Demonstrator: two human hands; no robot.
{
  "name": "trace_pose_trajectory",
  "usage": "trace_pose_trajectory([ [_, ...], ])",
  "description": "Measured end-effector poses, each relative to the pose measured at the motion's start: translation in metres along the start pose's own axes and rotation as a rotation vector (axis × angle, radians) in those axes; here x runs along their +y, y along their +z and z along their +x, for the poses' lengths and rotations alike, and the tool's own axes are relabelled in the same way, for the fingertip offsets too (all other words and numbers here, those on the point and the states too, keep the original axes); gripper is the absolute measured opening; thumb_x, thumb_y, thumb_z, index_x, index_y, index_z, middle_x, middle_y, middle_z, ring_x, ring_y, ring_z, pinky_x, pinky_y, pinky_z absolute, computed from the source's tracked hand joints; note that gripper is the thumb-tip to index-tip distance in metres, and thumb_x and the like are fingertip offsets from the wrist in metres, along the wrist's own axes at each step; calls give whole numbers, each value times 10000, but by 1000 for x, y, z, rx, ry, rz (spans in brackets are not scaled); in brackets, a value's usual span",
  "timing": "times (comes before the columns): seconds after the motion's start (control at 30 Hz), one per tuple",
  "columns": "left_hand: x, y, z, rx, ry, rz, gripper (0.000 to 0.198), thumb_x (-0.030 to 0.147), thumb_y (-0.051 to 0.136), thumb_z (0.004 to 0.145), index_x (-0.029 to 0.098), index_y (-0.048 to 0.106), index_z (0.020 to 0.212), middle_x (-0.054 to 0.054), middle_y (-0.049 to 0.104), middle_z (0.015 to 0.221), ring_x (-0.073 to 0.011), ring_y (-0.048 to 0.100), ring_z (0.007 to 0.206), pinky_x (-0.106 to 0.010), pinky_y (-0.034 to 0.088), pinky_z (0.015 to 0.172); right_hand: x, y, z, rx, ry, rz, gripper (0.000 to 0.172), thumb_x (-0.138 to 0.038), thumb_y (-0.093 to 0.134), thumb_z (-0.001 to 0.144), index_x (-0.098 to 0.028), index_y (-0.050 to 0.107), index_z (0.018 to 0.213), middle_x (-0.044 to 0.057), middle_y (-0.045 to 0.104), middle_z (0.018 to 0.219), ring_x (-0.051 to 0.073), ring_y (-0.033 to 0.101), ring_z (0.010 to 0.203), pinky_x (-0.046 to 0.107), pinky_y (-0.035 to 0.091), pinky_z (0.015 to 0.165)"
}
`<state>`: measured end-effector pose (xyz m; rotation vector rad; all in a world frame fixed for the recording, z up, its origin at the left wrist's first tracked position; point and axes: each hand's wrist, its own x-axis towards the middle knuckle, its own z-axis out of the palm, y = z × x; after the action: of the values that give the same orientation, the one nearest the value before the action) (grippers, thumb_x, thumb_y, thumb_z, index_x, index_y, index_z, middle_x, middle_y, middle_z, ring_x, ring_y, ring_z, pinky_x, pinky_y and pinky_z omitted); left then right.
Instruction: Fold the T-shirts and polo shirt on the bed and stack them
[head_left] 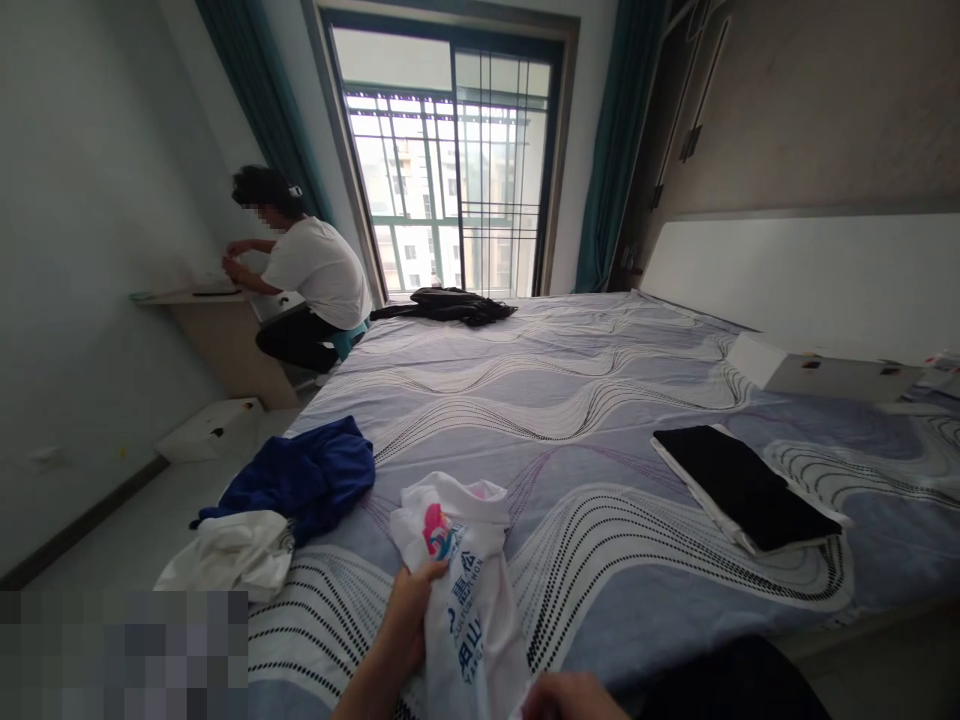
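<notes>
A white T-shirt (480, 600) with a pink and blue logo and dark lettering lies lengthwise on the bed in front of me. My left hand (412, 605) grips its left side, thumb on top of the printed front. At the lower edge of the view, my right hand (570, 697) is closed at the shirt's near end, and part of it is cut off. To the left, a crumpled blue garment (307, 480) lies beside a bunched white garment (232, 555). Over on the right rests a neat folded stack with a black garment (742, 485) on top of white cloth.
The bed (525, 400) has a wavy-patterned sheet. A black bag or garment (457, 305) lies at its far edge. White boxes sit by the headboard (825, 375) and on the floor (214, 430). Another person (319, 270) sits at a small desk (225, 335), far left.
</notes>
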<state>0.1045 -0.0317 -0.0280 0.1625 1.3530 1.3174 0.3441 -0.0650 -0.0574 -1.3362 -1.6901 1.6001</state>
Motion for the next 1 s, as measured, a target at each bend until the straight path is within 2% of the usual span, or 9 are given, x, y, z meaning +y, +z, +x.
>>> trace_pose_trajectory([
  [0.13, -18, 0, -15, -388, 4, 169, 591, 143, 765, 613, 175, 643, 1191, -66, 759, 925, -278, 718, 877, -420, 564, 858, -49, -23, 46, 322, -232, -303, 562, -368, 552, 795, -243, 597, 1341, 105, 682, 1196, 288, 626, 1114, 437, 464, 1016],
  [0.23, -18, -3, -24, -542, 121, 404, 437, 183, 790, 577, 165, 736, 1010, -39, 741, 902, -244, 664, 883, -332, 523, 834, -78, -22, 76, 238, -502, -480, 818, -293, 584, 724, -188, 401, 1514, 114, 463, 1522, 293, 346, 1447, 460, 245, 1201],
  [0.37, -2, -7, -24, -499, 318, 593, 253, 277, 803, 617, 163, 757, 838, -7, 691, 781, -194, 588, 773, -271, 483, 725, -82, -7, 85, -99, -624, -585, 465, -238, 584, 719, -267, 704, 1167, 29, 737, 1107, 264, 612, 1182, 472, 87, 1233],
  [0.47, 13, -11, -21, -532, 391, 546, 295, 385, 813, 650, 155, 758, 827, -20, 686, 791, -194, 590, 764, -259, 487, 696, -77, -11, 75, 39, -599, -504, 257, -230, 501, 814, -246, 738, 911, 1, 742, 872, 201, 679, 903, 381, 291, 1162],
  [0.57, 24, -17, -19, -426, 527, 497, 300, 447, 785, 683, 157, 731, 737, -16, 652, 720, -182, 585, 710, -253, 484, 647, -82, -36, 63, 138, -565, -410, 251, -290, 491, 895, -214, 726, 850, 2, 718, 803, 175, 650, 781, 272, 484, 833],
  [0.67, 35, -27, -17, -261, 739, 577, 313, 457, 750, 707, 175, 641, 625, 17, 581, 620, -142, 529, 618, -234, 447, 584, -94, -68, 53, -69, -455, -509, 263, -427, 685, 824, -188, 712, 715, -30, 633, 618, 135, 556, 600, 216, 392, 570],
  [0.73, 43, -36, -17, -154, 899, 719, 361, 450, 718, 732, 190, 542, 554, 43, 518, 557, -113, 473, 553, -213, 400, 537, -101, -89, 49, -178, -346, -662, 268, -431, 805, 710, -185, 711, 664, -40, 604, 575, 123, 521, 565, 214, 344, 535],
  [0.87, 58, -51, -17, -78, 1192, 1057, 321, 398, 676, 771, 204, 523, 567, 74, 487, 489, -81, 426, 451, -196, 342, 488, -102, -119, 42, -169, -196, -923, 128, -285, 821, 659, -203, 724, 645, -28, 591, 558, 136, 544, 567, 231, 341, 549],
  [1.0, 66, -57, -28, -18, 1390, 1143, 311, 365, 650, 811, 203, 533, 573, 70, 489, 482, -69, 428, 431, -193, 336, 490, -98, -134, 35, -35, -358, -915, 114, -158, 717, 639, -190, 639, 562, 19, 637, 716, 165, 597, 709, 245, 415, 653],
])
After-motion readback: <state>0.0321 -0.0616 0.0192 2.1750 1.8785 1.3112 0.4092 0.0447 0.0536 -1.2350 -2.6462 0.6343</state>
